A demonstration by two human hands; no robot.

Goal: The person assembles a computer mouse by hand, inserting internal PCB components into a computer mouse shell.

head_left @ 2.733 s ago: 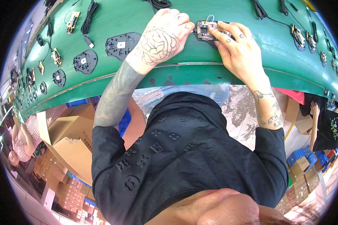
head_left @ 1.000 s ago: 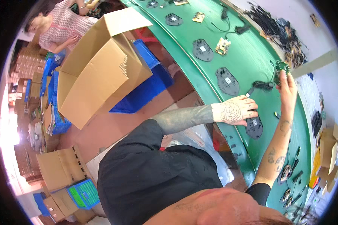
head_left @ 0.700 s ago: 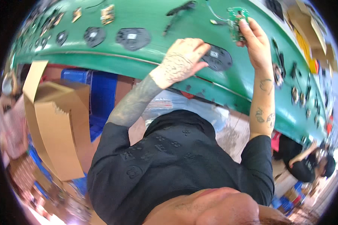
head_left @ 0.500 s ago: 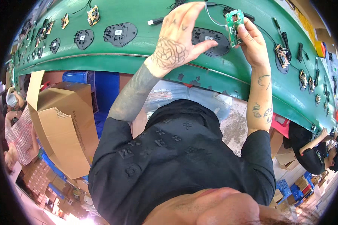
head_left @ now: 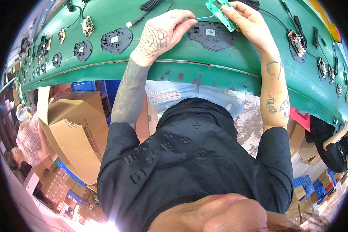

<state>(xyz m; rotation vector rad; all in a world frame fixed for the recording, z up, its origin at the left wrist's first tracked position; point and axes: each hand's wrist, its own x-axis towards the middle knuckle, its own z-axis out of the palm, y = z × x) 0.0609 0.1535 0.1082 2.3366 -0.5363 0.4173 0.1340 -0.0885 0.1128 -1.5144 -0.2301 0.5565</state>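
- The green bench (head_left: 205, 67) curved across the top of the view, its belt carrying a row of parts from far left to far right.
- An open cardboard box (head_left: 79, 133) stood below the bench on the person's left, flaps up, with another person in a pink patterned top beside it at the left edge.
- A black oval base plate (head_left: 210, 34) lay flat on the bench directly beneath both raised hands.
- Two more black base plates (head_left: 116, 39) lay further left on the bench, well apart from the hands, and small circuit boards with wires sat beyond them.
- The left hand (head_left: 158, 36) was held over the bench, thumb and forefinger pinched together on a thin pale wire (head_left: 203, 17); the other fingers curled loosely.
- The right hand (head_left: 245, 21) was raised just above the base plate, its fingers closed around one end of a small green circuit board (head_left: 219, 12).
- The green circuit board was tilted, lifted clear of the bench, between the two hands near the top edge of the view.
- The wire ran from the left hand's pinch toward the board; it seemed joined to it, though the spot was too small to tell.
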